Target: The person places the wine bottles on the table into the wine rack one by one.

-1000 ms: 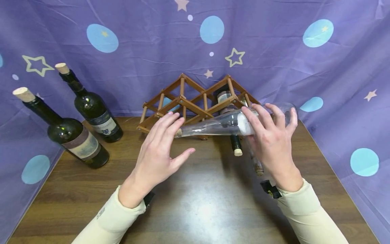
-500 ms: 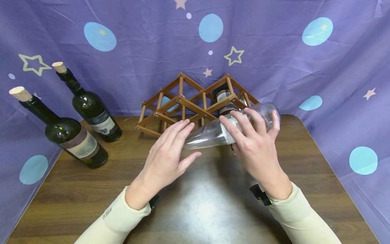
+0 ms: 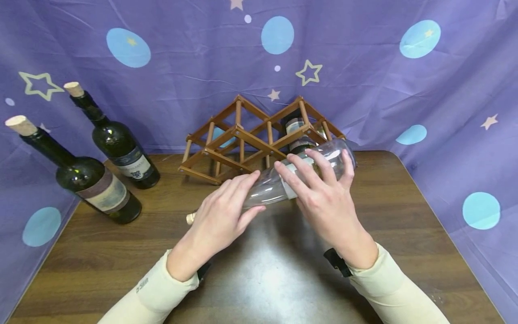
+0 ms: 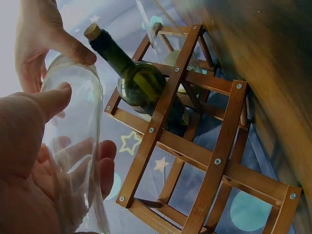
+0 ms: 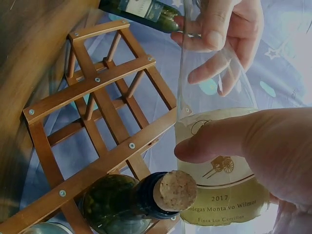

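A clear glass wine bottle (image 3: 265, 191) lies slantwise between both hands, above the table in front of a wooden rack (image 3: 259, 143). My left hand (image 3: 220, 213) holds its neck, fingers and thumb wrapped round the glass; the cork (image 3: 190, 219) pokes out to the left. Round the labelled body, my right hand (image 3: 325, 193) grips with spread fingers. In the right wrist view the thumb presses on the pale label (image 5: 222, 195). A corked green bottle (image 4: 146, 85) sits in a slot of the rack, beside another clear bottle (image 4: 183, 58).
Two corked dark green wine bottles, a nearer one (image 3: 107, 195) and a farther one (image 3: 125, 157), stand upright on the left of the wooden table (image 3: 404, 252). Behind the rack hangs a purple curtain (image 3: 352, 90) with stars and dots.
The clear bottle has moved left and toward me, its neck swinging down to the left. My left hand has come round the neck; the right hand has moved left with the body.
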Demonstrator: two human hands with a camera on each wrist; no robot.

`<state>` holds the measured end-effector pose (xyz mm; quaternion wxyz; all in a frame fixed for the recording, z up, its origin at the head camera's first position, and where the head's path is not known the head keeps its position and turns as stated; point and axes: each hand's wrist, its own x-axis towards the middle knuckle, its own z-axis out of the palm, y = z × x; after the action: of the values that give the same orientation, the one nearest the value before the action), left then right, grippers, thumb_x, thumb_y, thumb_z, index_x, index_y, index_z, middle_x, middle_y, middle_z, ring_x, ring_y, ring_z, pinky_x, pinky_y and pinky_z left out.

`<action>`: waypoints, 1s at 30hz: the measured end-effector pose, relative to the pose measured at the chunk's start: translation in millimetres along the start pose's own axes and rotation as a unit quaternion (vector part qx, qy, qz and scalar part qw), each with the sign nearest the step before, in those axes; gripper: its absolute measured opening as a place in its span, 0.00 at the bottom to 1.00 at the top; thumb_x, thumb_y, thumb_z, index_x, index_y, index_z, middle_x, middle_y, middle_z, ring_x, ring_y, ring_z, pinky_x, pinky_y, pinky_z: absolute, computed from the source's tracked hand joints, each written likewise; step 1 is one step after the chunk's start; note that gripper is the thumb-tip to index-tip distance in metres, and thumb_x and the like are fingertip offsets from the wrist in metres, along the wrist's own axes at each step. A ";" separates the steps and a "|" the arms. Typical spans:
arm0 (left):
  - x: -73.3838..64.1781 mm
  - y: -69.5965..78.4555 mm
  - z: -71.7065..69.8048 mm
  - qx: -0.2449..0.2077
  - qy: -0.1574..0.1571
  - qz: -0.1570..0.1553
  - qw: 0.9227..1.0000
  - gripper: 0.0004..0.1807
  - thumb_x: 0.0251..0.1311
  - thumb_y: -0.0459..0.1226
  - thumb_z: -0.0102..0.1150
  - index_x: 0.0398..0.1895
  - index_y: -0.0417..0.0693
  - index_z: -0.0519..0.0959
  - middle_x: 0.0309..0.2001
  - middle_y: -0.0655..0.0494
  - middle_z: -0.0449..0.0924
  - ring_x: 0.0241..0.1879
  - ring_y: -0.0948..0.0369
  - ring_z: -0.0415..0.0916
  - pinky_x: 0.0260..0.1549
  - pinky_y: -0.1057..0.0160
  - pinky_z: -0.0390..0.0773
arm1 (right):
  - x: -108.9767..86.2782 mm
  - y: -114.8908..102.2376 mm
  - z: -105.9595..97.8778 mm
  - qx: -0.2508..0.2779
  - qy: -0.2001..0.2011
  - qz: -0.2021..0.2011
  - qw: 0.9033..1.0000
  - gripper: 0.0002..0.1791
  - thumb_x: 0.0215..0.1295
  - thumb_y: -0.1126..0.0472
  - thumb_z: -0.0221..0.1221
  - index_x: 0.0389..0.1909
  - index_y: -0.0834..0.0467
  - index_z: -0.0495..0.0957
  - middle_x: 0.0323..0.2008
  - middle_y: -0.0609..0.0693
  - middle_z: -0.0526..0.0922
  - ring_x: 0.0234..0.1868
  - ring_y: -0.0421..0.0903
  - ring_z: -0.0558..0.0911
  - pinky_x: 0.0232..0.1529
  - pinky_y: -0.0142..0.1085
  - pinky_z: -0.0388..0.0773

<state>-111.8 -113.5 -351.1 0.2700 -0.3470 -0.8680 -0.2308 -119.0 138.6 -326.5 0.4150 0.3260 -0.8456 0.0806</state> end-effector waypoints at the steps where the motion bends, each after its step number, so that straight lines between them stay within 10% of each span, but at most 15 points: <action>1: -0.3 -0.2 0.2 0.000 -0.001 0.000 1.000 0.42 0.65 0.47 0.75 0.77 0.41 0.69 0.62 0.46 0.80 0.55 0.48 0.82 0.53 0.48 0.84 | 0.0 -0.1 -0.1 0.001 -0.001 0.000 1.000 0.46 0.47 0.72 0.76 0.71 0.47 0.79 0.67 0.51 0.80 0.70 0.60 0.73 0.70 0.76 0.46; 10: -7.0 -4.4 1.3 -0.039 0.007 -0.028 0.999 0.42 0.64 0.45 0.77 0.77 0.41 0.69 0.65 0.46 0.79 0.61 0.50 0.80 0.56 0.48 0.82 | 2.1 0.6 -2.3 0.010 0.025 -0.002 1.000 0.43 0.53 0.71 0.75 0.72 0.51 0.77 0.71 0.51 0.77 0.75 0.61 0.69 0.71 0.74 0.48; 30: -28.1 -16.9 -9.6 -0.076 0.018 -0.104 0.992 0.42 0.62 0.43 0.78 0.77 0.45 0.69 0.60 0.53 0.80 0.38 0.62 0.77 0.25 0.66 0.77 | -1.7 48.5 -15.7 0.027 0.079 0.076 0.994 0.42 0.57 0.67 0.74 0.74 0.58 0.72 0.71 0.58 0.77 0.72 0.63 0.71 0.71 0.66 0.58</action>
<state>-103.9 -143.6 -365.2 0.2326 -0.2702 -0.8744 -0.3289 -138.1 183.4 -311.2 0.4639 0.2644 -0.8301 0.1606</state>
